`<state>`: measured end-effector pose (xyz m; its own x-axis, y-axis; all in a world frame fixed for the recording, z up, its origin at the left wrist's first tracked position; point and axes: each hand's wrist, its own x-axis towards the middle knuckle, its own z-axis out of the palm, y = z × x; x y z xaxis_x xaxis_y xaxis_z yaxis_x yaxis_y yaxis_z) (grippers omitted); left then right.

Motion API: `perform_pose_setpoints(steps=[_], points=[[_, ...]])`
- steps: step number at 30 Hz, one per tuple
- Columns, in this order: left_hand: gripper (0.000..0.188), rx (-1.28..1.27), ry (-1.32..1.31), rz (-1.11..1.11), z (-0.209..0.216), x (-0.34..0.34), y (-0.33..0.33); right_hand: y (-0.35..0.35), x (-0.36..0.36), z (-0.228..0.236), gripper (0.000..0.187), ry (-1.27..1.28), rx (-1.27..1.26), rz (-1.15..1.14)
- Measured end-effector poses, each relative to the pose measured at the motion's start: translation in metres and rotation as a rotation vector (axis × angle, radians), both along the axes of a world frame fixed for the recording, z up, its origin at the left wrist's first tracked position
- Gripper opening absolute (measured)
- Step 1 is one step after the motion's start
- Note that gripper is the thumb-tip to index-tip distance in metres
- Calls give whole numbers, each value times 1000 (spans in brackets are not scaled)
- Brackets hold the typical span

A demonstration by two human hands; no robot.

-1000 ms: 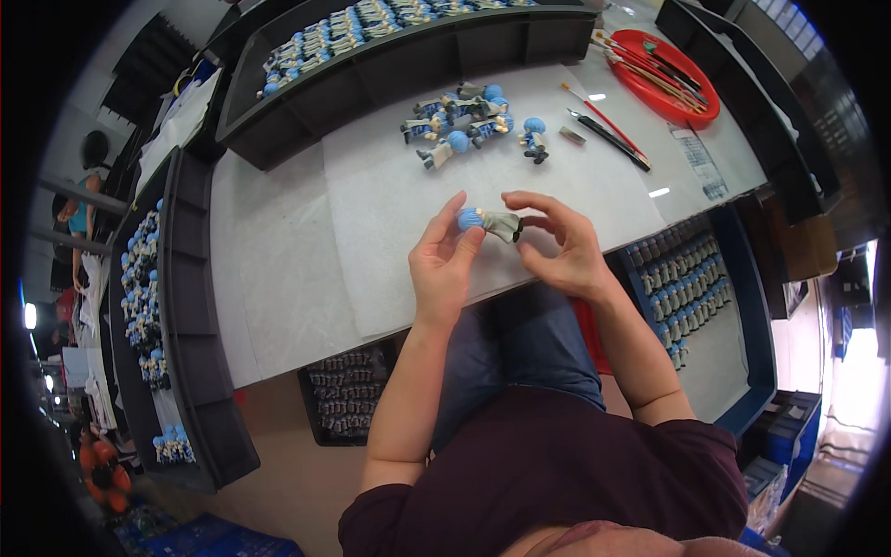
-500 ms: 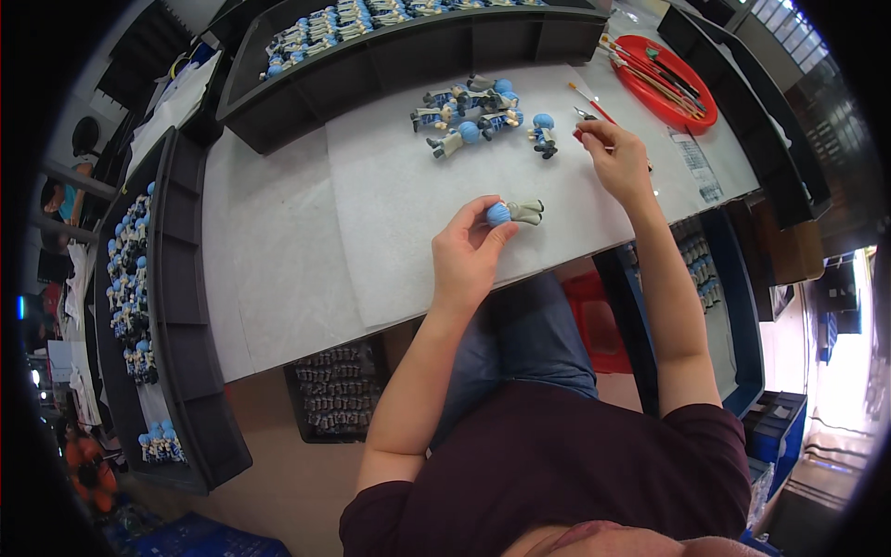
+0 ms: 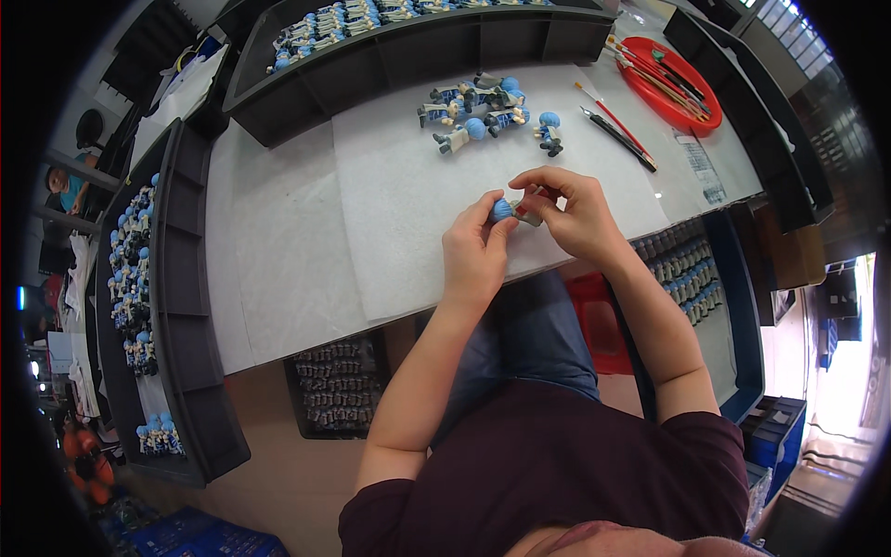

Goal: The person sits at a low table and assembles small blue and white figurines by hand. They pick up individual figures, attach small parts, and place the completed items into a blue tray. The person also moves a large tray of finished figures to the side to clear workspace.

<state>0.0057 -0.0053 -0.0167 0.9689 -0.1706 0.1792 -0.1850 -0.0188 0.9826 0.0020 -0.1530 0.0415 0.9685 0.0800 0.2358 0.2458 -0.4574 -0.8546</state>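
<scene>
My left hand (image 3: 475, 249) grips a small figurine (image 3: 502, 211) by its blue-haired head, just above the white sheet (image 3: 399, 232). Its pale legs point right, partly covered by my right hand (image 3: 577, 218). The right fingers are pinched together at the figurine's body. A bit of red shows between them; its kind is too small to tell. Farther back lies a loose cluster of similar figurines (image 3: 475, 128) with blue hair. One more figurine (image 3: 548, 135) lies apart from them, to the right.
A red-handled paintbrush (image 3: 613, 116) and a black pen-like tool (image 3: 620, 139) lie at the right. Behind them a red dish (image 3: 710, 119) holds several brushes. Dark trays of figurines stand at the back (image 3: 408, 51) and left (image 3: 190, 325). A blue tray (image 3: 742, 343) sits lower right.
My right hand has moved left and nearer, from beside the tools to the figurine, with the red thing still in its fingers. My left hand keeps holding the figurine.
</scene>
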Motion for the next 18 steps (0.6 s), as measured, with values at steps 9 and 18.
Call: perform_pose_setpoints(steps=[9, 18], points=[[30, 64, 21, 40, 9, -7, -1, 3, 15, -7, 15, -101, -92, -107], [31, 137, -59, 95, 3, -4, -2, 6, 15, -8, 22, -194, -161, -63]])
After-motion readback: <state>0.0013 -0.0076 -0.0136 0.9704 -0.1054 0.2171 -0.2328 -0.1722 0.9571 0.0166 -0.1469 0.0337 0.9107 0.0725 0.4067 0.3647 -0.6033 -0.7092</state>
